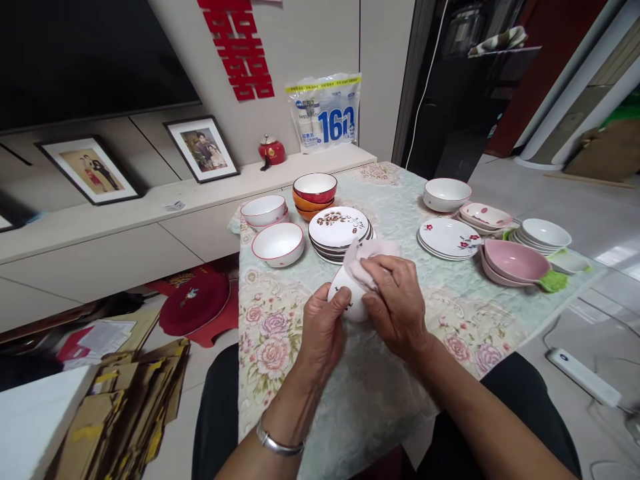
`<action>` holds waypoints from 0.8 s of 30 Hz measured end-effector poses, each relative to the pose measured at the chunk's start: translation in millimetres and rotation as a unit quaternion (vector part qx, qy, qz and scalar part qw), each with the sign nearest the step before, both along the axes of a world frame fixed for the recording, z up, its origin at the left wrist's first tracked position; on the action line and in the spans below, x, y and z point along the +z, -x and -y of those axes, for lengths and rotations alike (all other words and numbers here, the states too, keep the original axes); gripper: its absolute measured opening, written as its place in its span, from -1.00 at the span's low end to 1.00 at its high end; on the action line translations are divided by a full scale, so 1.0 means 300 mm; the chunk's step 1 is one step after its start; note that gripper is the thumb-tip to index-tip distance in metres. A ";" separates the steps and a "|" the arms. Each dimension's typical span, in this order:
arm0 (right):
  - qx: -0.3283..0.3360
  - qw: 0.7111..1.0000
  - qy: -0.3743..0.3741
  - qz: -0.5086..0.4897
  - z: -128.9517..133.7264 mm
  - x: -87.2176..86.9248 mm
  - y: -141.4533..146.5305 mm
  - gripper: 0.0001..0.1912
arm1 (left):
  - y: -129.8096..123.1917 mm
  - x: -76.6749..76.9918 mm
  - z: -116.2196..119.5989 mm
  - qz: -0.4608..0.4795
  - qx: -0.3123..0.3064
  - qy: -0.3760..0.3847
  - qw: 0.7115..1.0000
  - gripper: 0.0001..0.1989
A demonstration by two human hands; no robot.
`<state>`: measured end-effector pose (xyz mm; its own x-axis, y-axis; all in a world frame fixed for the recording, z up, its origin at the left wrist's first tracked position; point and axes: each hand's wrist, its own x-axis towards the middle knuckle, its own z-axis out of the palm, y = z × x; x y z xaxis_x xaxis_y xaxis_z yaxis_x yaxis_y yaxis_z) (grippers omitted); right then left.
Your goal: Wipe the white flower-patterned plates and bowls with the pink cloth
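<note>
A white bowl [356, 308] with small dark marks is tilted above the near part of the table. My left hand [323, 323] grips its left side, thumb on the surface. My right hand [400, 303] presses a pale pink cloth [365, 260] against the bowl's upper side. Just behind stands a stack of brown-flowered plates [337, 227]. Left of that stack is a white bowl with a red rim [279, 244], and another bowl [263, 210] sits on a stack behind it. Orange and red bowls [315, 189] are nested at the back.
On the right of the flowered tablecloth [280, 320] are flowered plates [449, 238], a white bowl [447, 195], pink dishes [517, 260] and small white bowls [545, 233]. Behind the table, a low cabinet [180, 213] holds picture frames, a red jar [271, 151] and a plastic bag [325, 113].
</note>
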<state>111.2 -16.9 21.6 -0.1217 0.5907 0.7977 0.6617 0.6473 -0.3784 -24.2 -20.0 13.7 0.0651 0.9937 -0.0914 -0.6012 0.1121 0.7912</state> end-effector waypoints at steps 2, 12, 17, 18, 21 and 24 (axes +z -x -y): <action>0.036 0.999 -0.014 0.005 -0.005 -0.003 -0.003 -0.62 | 0.001 0.003 -0.001 0.007 -0.001 -0.006 1.000 -0.66; -0.025 0.969 0.097 -0.224 -0.057 -0.042 -0.033 -0.82 | 0.010 0.000 -0.011 0.015 0.031 -0.019 0.999 -0.70; 0.062 0.996 -0.052 -0.037 -0.024 -0.025 -0.007 -0.86 | 0.016 0.000 -0.022 0.037 0.063 -0.012 0.997 -0.71; 0.092 0.993 -0.067 0.000 -0.024 -0.022 -0.012 -0.86 | 0.016 -0.001 -0.022 0.038 0.063 -0.011 0.997 -0.72; 0.124 0.991 -0.047 0.020 -0.042 -0.020 -0.041 -0.92 | 0.013 -0.003 -0.020 0.039 0.052 -0.006 0.998 -0.71; 0.074 0.992 0.033 -0.094 -0.067 -0.031 -0.063 -0.97 | 0.012 -0.005 -0.020 0.046 0.054 0.001 0.998 -0.70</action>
